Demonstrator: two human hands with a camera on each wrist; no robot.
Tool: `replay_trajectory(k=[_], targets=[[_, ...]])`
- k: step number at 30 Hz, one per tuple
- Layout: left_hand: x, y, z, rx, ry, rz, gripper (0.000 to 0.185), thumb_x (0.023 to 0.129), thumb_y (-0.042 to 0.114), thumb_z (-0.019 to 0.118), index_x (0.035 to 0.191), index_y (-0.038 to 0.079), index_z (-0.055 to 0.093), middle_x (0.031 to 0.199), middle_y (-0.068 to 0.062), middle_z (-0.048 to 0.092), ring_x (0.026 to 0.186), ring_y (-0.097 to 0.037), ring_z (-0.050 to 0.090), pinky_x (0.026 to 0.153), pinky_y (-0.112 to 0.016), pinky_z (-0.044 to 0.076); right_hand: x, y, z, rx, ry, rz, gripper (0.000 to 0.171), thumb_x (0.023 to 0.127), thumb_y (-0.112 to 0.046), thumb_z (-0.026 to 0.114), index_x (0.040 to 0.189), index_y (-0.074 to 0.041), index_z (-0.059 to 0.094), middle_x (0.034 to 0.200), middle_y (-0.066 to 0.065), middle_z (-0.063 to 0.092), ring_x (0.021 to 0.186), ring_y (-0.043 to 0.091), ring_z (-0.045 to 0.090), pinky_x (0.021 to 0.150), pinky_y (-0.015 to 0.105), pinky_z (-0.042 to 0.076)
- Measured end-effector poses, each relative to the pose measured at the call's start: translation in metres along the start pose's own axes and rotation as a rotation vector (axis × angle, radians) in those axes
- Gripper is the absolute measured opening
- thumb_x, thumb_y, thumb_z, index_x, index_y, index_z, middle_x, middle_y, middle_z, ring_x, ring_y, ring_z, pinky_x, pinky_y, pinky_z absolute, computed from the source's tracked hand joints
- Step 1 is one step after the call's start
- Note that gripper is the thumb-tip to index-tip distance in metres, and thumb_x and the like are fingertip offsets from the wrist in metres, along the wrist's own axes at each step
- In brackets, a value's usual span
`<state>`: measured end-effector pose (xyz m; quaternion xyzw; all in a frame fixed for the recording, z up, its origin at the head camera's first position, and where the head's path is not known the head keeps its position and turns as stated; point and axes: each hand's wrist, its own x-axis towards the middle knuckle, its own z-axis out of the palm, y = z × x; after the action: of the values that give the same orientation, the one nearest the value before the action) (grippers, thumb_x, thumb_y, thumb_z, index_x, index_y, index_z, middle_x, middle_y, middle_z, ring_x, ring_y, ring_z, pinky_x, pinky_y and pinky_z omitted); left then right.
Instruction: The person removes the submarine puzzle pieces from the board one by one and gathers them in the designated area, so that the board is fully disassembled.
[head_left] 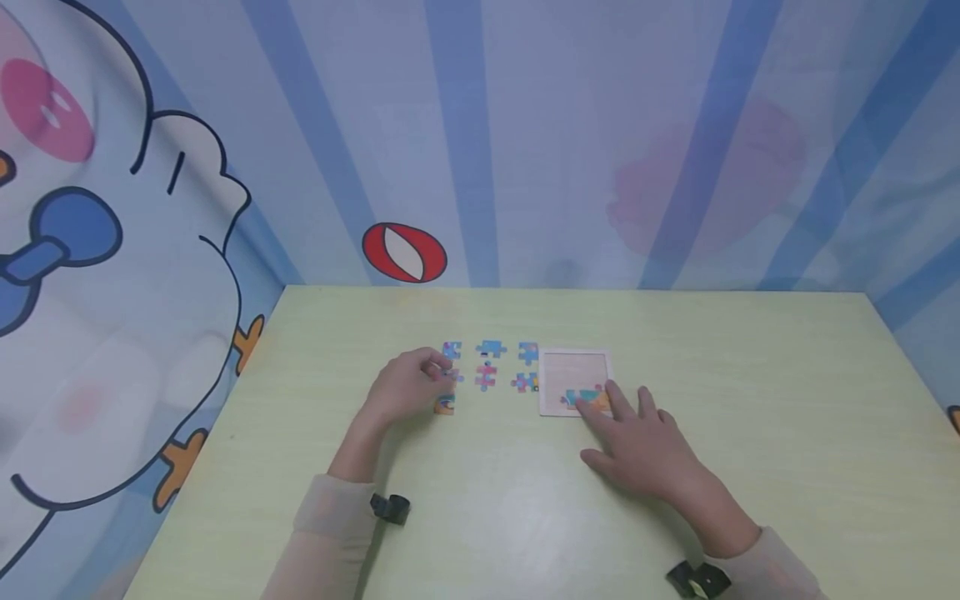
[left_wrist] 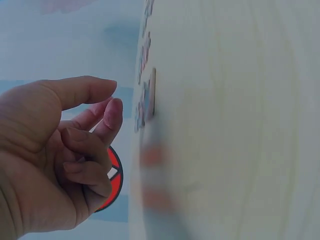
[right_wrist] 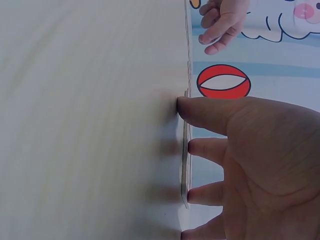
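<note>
My left hand [head_left: 408, 385] hovers by the left column of loose jigsaw pieces, partly hiding a pink-blue piece [head_left: 458, 377]. In the left wrist view, its thumb and fingertips are a little apart with nothing between them. A brown-and-blue piece [head_left: 445, 406] lies just below that hand. To the right is a square puzzle tray [head_left: 542, 383] with a pale rim. A few joined teal-and-orange pieces [head_left: 592, 395] lie along its bottom edge. My right hand [head_left: 647, 450] has its fingers spread and extended, touching the tray's lower right part and those pieces.
More loose pieces lie between hand and tray: a blue one [head_left: 491, 348], a pink one [head_left: 486, 377], a blue corner piece [head_left: 528, 352] and a multicoloured one [head_left: 526, 382]. The pale table [head_left: 480, 500] meets a printed cloth backdrop [head_left: 555, 167].
</note>
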<state>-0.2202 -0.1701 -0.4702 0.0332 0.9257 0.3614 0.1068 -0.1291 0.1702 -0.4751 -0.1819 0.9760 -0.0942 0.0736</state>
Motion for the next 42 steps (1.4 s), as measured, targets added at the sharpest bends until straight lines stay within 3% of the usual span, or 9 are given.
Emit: replay_trajectory(k=[7, 14, 20, 42], targets=[[0.001, 0.017, 0.014, -0.059, -0.054, 0.103, 0.023, 0.095, 0.022, 0.072, 0.116, 0.013, 0.072, 0.096, -0.002, 0.067, 0.063, -0.02, 0.066, 0.066, -0.037, 0.054, -0.001, 0.006, 0.002, 0.003, 0.023, 0.014, 0.071, 0.098, -0.048, 0.065, 0.157, -0.014, 0.046, 0.161, 0.027, 0.034, 0.139, 0.066, 0.031, 0.099, 0.075, 0.038], [0.003, 0.035, 0.025, -0.052, -0.069, 0.147, 0.019, 0.095, 0.025, 0.075, 0.112, 0.017, 0.074, 0.098, 0.001, 0.069, 0.077, -0.019, 0.065, 0.066, -0.036, 0.054, -0.003, 0.013, 0.002, 0.011, 0.015, 0.017, 0.077, 0.098, -0.047, 0.065, 0.16, -0.01, 0.039, 0.162, 0.026, 0.033, 0.142, 0.061, 0.031, 0.101, 0.076, 0.035], [0.006, 0.047, 0.033, -0.024, -0.093, 0.168, 0.025, 0.095, 0.027, 0.074, 0.117, 0.015, 0.073, 0.099, 0.002, 0.068, 0.077, -0.018, 0.064, 0.073, -0.038, 0.052, -0.005, 0.016, 0.0, 0.019, 0.006, 0.022, 0.078, 0.098, -0.046, 0.066, 0.161, -0.009, 0.037, 0.163, 0.021, 0.036, 0.143, 0.058, 0.031, 0.101, 0.075, 0.035], [0.019, 0.096, 0.091, 0.08, -0.213, 0.245, 0.028, 0.089, 0.027, 0.078, 0.115, 0.018, 0.075, 0.093, 0.01, 0.069, 0.084, -0.007, 0.063, 0.077, -0.031, 0.051, -0.004, 0.015, 0.001, 0.007, 0.014, 0.015, 0.074, 0.098, -0.047, 0.066, 0.156, -0.005, 0.045, 0.162, 0.018, 0.039, 0.143, 0.057, 0.032, 0.101, 0.073, 0.038]])
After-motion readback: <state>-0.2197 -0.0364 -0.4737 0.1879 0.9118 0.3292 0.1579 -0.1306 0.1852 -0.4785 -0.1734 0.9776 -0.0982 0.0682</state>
